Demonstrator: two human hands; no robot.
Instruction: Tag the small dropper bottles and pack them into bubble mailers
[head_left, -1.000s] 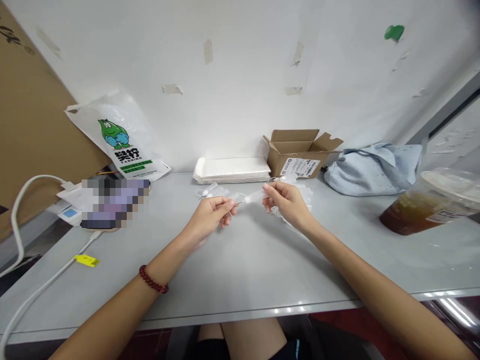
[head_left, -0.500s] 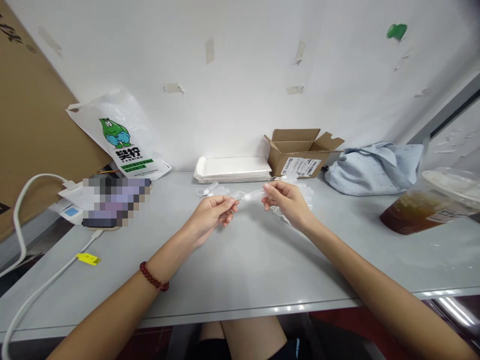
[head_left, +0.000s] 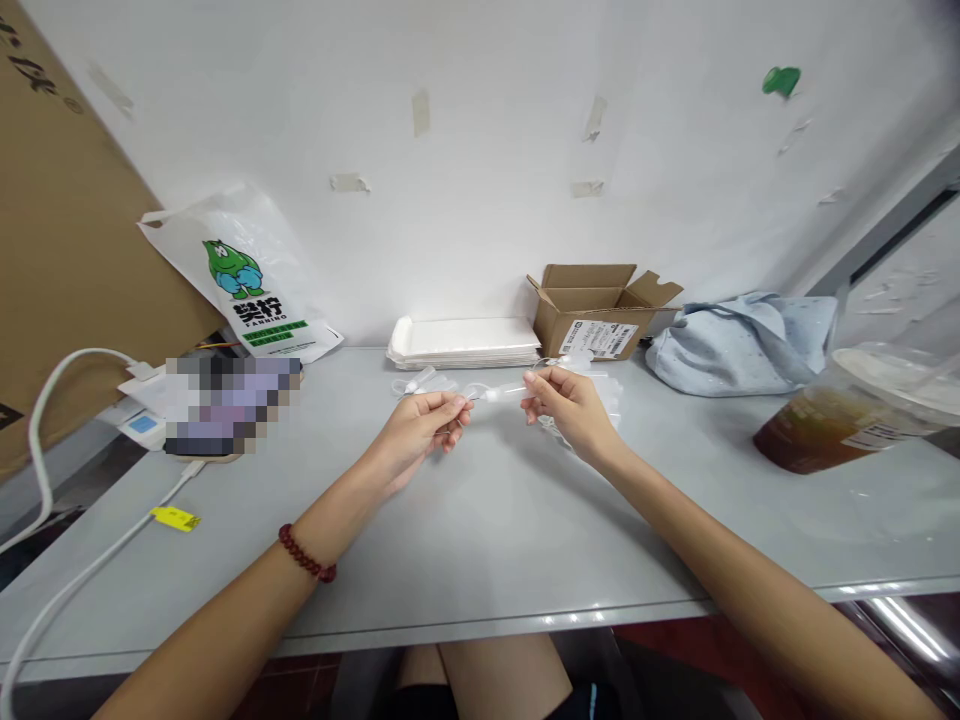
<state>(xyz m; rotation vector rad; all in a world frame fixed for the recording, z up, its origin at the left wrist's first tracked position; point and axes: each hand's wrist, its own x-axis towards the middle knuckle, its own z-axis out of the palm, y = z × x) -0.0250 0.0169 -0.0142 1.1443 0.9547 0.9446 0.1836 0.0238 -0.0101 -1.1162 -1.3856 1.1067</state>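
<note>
My left hand [head_left: 420, 430] is closed in a pinch on a thin, light-coloured cord, one strand of which trails below its fingers. My right hand [head_left: 576, 412] pinches the far end of a small clear plastic tube [head_left: 506, 392] with a white end toward the left hand. The cord runs from that white end, and the tube spans the gap between both hands above the table. More clear tubes [head_left: 607, 395] with cords lie behind and beside my right hand, partly hidden by it. A few similar pieces [head_left: 424, 380] lie behind my left hand.
On the grey table [head_left: 480, 540], a stack of white trays [head_left: 465, 340] and an open cardboard box [head_left: 585, 320] stand by the wall. To the right are a blue cloth bag [head_left: 739, 345] and a drink cup [head_left: 817, 425]. A white bag [head_left: 240, 275], phone [head_left: 232, 405] and cable [head_left: 97, 565] are left.
My hands keep the same hold on the tube and cord, with barely any movement. The view has shifted slightly.
</note>
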